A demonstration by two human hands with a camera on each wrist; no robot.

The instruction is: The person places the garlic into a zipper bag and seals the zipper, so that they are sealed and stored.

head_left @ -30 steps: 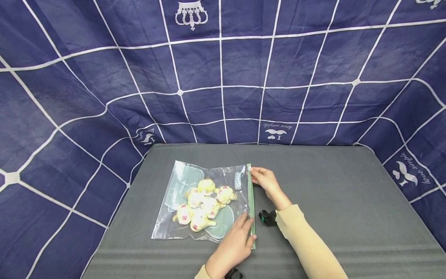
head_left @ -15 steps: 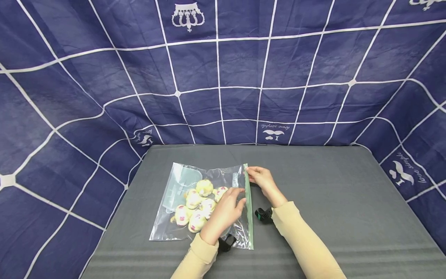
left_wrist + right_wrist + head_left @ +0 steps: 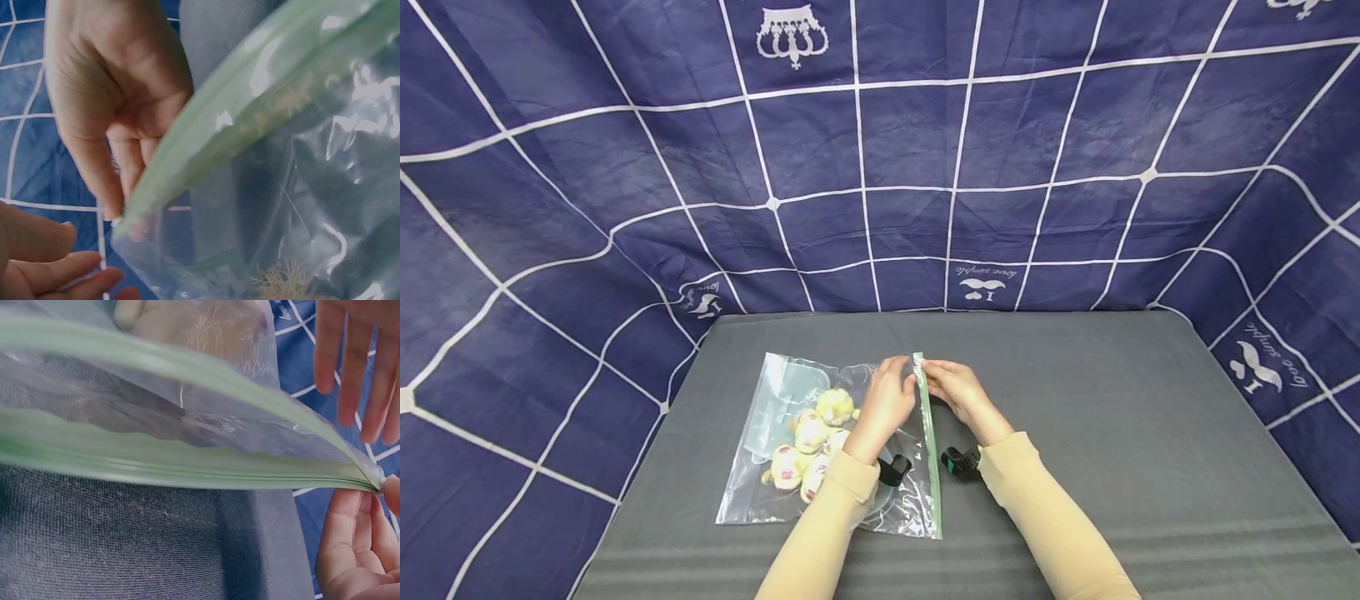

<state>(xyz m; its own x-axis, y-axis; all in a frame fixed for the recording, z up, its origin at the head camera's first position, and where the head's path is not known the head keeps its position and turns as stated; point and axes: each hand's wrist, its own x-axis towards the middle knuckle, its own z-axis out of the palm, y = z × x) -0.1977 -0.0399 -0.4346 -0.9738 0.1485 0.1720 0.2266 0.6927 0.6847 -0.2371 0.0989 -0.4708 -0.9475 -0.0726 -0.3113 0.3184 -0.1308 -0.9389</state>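
A clear zip-top bag (image 3: 752, 467) with a green zipper strip (image 3: 930, 450) lies on the table with its mouth to the right. Several garlic bulbs (image 3: 787, 467) show through the plastic. At the strip's far end, my right hand (image 3: 958, 390) pinches the bag's corner between thumb and fingers. My left hand (image 3: 886, 407) hovers over the bag near that same corner, its fingers (image 3: 353, 375) extended and apart from the strip in the right wrist view. There the mouth gapes, with two green edges (image 3: 187, 362) spread apart and meeting at the pinched corner.
The grey table (image 3: 1075, 400) carries the bag left of its middle. A blue curtain with white grid lines (image 3: 910, 225) stands behind it and at both sides. Each wrist wears a black camera mount (image 3: 893, 469).
My left hand has gone from pressing the near part of the strip, up across the bag, to its far corner. My right hand keeps its pinch there.
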